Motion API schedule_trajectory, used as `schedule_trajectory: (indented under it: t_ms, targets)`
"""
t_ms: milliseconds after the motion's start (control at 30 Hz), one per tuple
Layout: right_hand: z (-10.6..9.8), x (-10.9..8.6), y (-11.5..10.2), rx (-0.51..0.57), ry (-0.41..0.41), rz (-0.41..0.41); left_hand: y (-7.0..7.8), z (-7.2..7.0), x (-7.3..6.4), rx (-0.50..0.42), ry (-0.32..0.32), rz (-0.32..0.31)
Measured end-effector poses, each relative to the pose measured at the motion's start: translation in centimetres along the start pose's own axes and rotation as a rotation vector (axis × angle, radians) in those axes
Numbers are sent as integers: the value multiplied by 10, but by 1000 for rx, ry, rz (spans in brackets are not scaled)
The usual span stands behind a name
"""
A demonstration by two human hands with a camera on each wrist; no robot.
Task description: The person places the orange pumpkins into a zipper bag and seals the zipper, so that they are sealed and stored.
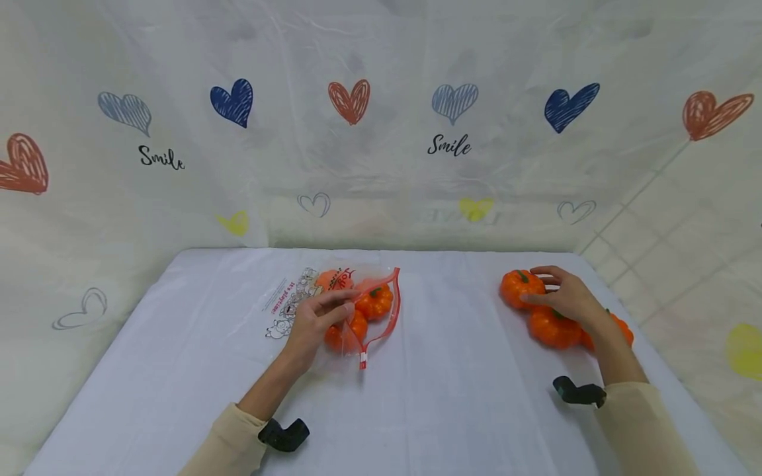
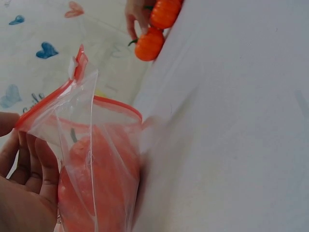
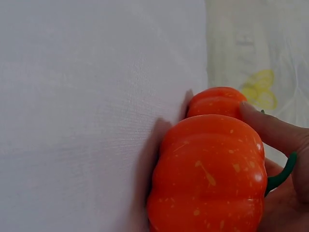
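Observation:
My left hand (image 1: 318,320) pinches the opening edge of a clear zip bag (image 2: 118,113) with a red zip strip and printed cartoon figures. Inside the bag, which rests on the table left of centre, are orange toy pumpkins (image 1: 375,302) with green stems. At the right, my right hand (image 1: 565,295) holds the farthest of three loose toy pumpkins, a small one (image 1: 518,289), between thumb and fingers. A second pumpkin (image 3: 207,174) sits nearer, under the hand. The third pumpkin (image 1: 622,326) is partly hidden behind the right wrist.
A white cloth covers the table (image 1: 452,396). Behind it hangs a pale curtain (image 1: 393,165) with printed hearts, which also runs down both sides. Black mounts (image 1: 284,435) stick out from both wrists by the beige sleeves (image 1: 643,423).

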State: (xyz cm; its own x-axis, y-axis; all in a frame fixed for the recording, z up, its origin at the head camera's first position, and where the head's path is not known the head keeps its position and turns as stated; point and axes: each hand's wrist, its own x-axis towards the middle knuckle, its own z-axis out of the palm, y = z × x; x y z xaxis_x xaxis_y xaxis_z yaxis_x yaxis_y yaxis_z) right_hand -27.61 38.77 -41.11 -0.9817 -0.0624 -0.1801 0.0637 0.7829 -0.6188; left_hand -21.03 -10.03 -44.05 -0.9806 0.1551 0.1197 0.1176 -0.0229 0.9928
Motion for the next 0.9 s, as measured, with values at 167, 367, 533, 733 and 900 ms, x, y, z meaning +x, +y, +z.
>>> schedule_trajectory:
  t_ms: [167, 367, 533, 733, 900]
  targets:
    - [0, 2, 2, -19, -18, 15, -1, 0, 1, 4, 2, 7]
    - [2, 3, -1, -56, 8, 11, -4, -1, 2, 4, 4, 8]
    - [6, -1, -10, -33, 73, 0, -6, -1, 1, -2, -3, 9]
    - [12, -4, -26, 26, 92, -51, -5, -1, 0, 11, 15, 4]
    - [19, -6, -35, 41, 96, -79, -5, -1, 1, 13, 7, 7]
